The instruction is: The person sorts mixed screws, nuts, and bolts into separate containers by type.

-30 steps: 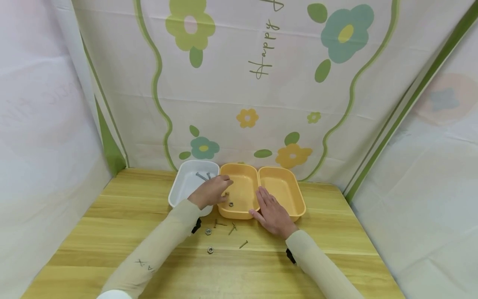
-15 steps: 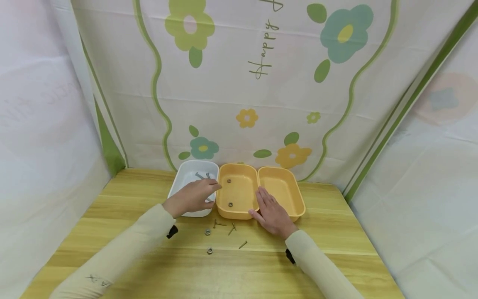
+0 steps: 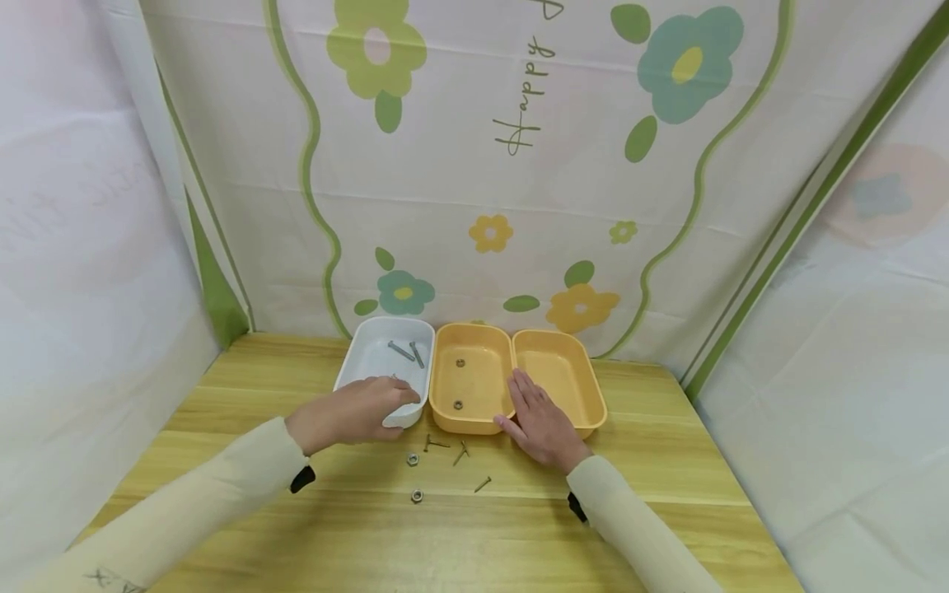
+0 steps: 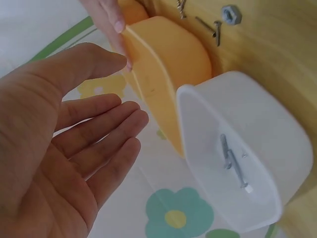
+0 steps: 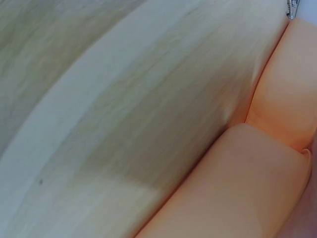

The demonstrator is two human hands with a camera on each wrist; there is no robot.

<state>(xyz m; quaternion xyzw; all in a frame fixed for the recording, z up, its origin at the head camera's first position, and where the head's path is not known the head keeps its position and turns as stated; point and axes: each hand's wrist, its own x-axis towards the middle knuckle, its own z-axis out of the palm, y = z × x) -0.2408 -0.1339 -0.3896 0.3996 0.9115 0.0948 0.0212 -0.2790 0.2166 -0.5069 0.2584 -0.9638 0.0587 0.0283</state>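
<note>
In the head view the work looks partway done: two bolts lie in the white tray and two nuts in the middle tray, while two loose nuts and some screws on the tabletop seem left. The left hand overlaps the white tray's near side, bolts between its one and two o'clock, loose nuts toward four. The right hand rests straight-fingered between the middle tray and right tray, screws toward eight. In the left wrist view the left hand is relaxed, thumb apart, holding nothing; bolts lie past three o'clock. In the right wrist view, finger state cannot be told
</note>
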